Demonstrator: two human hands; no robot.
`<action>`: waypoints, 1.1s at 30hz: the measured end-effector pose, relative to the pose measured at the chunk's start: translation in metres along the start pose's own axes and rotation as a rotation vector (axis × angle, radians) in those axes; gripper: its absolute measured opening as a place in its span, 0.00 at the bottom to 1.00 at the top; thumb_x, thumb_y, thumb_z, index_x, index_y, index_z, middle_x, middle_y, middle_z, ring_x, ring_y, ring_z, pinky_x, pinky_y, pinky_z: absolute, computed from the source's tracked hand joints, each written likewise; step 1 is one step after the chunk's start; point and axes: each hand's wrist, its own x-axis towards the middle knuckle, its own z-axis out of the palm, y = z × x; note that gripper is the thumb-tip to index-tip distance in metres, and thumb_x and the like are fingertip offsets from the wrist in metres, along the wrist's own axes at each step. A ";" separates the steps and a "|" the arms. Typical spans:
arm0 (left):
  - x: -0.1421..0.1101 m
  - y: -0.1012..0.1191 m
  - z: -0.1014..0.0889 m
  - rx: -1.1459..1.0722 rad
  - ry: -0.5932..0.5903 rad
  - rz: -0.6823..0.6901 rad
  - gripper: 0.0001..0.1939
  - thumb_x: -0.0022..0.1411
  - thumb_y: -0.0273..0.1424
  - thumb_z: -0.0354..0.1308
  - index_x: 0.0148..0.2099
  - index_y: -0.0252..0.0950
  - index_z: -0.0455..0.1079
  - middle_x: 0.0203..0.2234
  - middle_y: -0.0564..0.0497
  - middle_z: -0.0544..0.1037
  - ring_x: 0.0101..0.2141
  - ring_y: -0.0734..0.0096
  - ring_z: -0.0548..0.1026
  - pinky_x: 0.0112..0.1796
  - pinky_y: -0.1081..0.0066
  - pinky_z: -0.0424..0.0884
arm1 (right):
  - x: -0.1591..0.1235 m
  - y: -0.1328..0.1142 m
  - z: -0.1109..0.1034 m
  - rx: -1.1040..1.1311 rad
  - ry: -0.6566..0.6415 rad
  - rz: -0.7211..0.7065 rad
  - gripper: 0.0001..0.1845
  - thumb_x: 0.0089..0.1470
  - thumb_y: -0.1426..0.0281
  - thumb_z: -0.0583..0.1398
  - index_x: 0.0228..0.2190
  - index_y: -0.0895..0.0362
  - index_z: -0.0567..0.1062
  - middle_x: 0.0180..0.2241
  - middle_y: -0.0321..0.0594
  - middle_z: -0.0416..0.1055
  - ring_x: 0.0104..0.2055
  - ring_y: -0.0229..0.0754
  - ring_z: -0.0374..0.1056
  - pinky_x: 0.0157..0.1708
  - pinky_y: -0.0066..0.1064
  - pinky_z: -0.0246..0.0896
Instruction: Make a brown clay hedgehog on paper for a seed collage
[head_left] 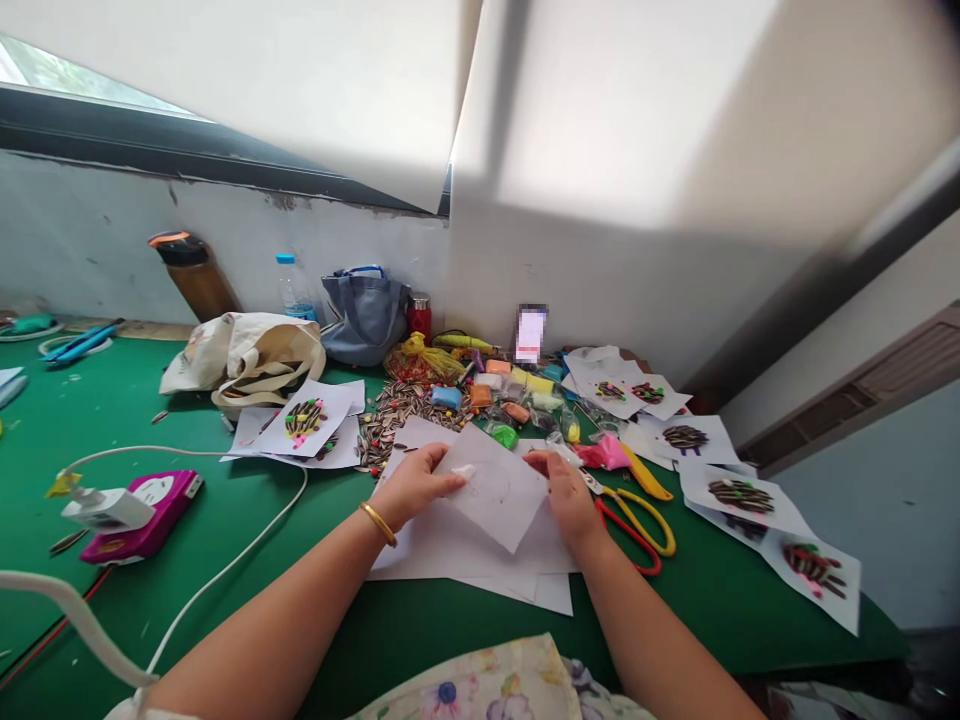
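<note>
Left to right on the green surface (90, 420): a pink electrical device (142, 515) lies well left of the hands. The left hand (416, 487) grips the left edge of a pale paper sheet (495, 490) with its fingers (442, 483) nearly closed, a small white scrap (463, 471) at their tips. Sunflower seeds (405, 412) lie beyond. The right hand (568, 497) pinches the sheet's upper right corner. Yellow-handled scissors (637, 525) lie just right.

Green flat surface (457, 640): plain white paper stack (472, 560) front centre; loose striped sunflower seeds (405, 415) heaped behind; white seed-collage sheets (739, 495) right; red-and-yellow-handled scissors (637, 530); cream canvas tote bag (251, 360) back left.
</note>
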 end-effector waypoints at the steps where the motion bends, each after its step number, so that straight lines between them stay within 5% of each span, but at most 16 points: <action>1: 0.000 -0.001 0.002 0.060 -0.019 0.003 0.25 0.46 0.39 0.70 0.45 0.34 0.72 0.40 0.46 0.80 0.38 0.60 0.78 0.38 0.67 0.72 | 0.002 0.001 -0.006 -0.064 0.023 0.021 0.26 0.61 0.50 0.49 0.38 0.56 0.75 0.33 0.43 0.75 0.35 0.45 0.71 0.37 0.35 0.66; 6: -0.003 -0.010 0.015 0.464 0.006 0.032 0.27 0.47 0.34 0.67 0.51 0.38 0.70 0.42 0.46 0.79 0.43 0.55 0.76 0.43 0.64 0.71 | 0.004 0.008 -0.040 -0.619 0.049 -0.110 0.15 0.59 0.62 0.54 0.37 0.55 0.78 0.39 0.43 0.77 0.42 0.48 0.71 0.43 0.37 0.65; 13: -0.010 -0.017 0.027 0.787 0.016 0.282 0.32 0.56 0.29 0.61 0.63 0.43 0.60 0.53 0.45 0.72 0.51 0.58 0.72 0.52 0.62 0.66 | 0.014 0.009 -0.053 -0.998 0.049 -0.257 0.17 0.59 0.72 0.52 0.45 0.58 0.77 0.44 0.47 0.76 0.49 0.49 0.69 0.51 0.39 0.61; 17: -0.011 -0.016 0.022 0.970 0.075 0.434 0.30 0.52 0.31 0.66 0.58 0.41 0.66 0.50 0.44 0.70 0.51 0.55 0.69 0.53 0.58 0.65 | 0.019 -0.001 -0.056 -1.171 -0.075 -0.131 0.12 0.60 0.69 0.55 0.37 0.56 0.79 0.39 0.47 0.76 0.44 0.49 0.70 0.41 0.35 0.62; 22: -0.011 -0.010 0.015 1.133 0.018 0.397 0.23 0.50 0.38 0.69 0.49 0.39 0.74 0.44 0.44 0.73 0.45 0.53 0.70 0.48 0.57 0.66 | 0.024 -0.012 -0.053 -1.325 -0.237 0.026 0.11 0.58 0.69 0.57 0.31 0.58 0.79 0.35 0.51 0.75 0.38 0.48 0.71 0.32 0.32 0.59; 33: -0.006 -0.010 0.013 1.198 -0.095 0.416 0.22 0.54 0.39 0.67 0.51 0.41 0.74 0.44 0.45 0.76 0.46 0.54 0.71 0.44 0.60 0.63 | 0.035 -0.026 -0.045 -1.372 -0.207 0.145 0.11 0.53 0.75 0.56 0.34 0.59 0.79 0.38 0.53 0.75 0.38 0.50 0.72 0.32 0.34 0.59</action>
